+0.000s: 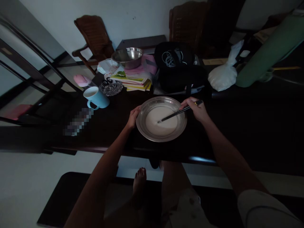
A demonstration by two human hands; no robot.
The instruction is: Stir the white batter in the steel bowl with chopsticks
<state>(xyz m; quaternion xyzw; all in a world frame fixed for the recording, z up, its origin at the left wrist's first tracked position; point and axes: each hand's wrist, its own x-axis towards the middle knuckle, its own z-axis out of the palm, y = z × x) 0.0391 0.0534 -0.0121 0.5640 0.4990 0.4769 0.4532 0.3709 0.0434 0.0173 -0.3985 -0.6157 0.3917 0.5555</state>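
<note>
A wide metal bowl stands on the dark table, holding a pale, creamy batter-like mixture. At its left rim, my left hand is closed, gripping the edge. My right hand is over the right rim, fingers wrapped round dark chopsticks. Their tips dip into the mixture near the middle of the bowl and carry some white residue. Whether the fingers of my right hand also touch the rim I cannot tell.
Left of the bowl stand a light blue mug and a glass ashtray. Behind are stacked books, another metal bowl and a black bag. A tied bag of white powder sits by a green cylinder at right.
</note>
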